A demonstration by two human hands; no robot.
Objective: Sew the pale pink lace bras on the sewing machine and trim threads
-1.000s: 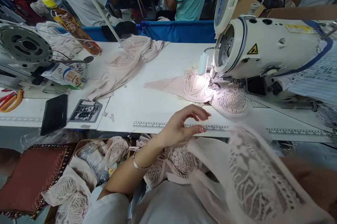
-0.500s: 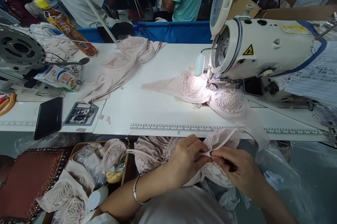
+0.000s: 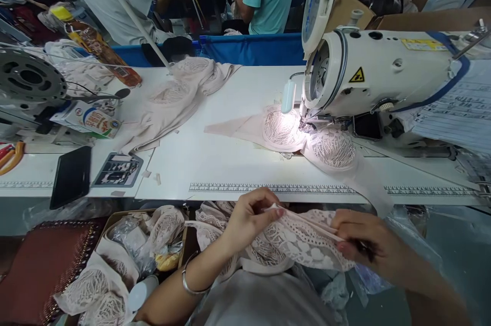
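Observation:
Between my two hands a strip of pale pink lace fabric is stretched above my lap, just below the table's front edge. My left hand pinches its left end between thumb and fingers. The right end is gripped by my right hand, with the fingers curled over the edge. More bunched lace hangs below and to the left. On the table, a pale pink bra lies under the lit needle area of a white sewing machine, one strap end drooping over the front edge.
Stacked bra pieces lie left of the machine. Further left are a bottle, a carton, a black phone and orange-handled scissors. A box of bra parts stands below, beside a brown seat. Two people sit beyond.
My hands were close together and have moved apart, the left one leftward and the right one rightward. The lace between them is now spread out. The bra under the machine stays put.

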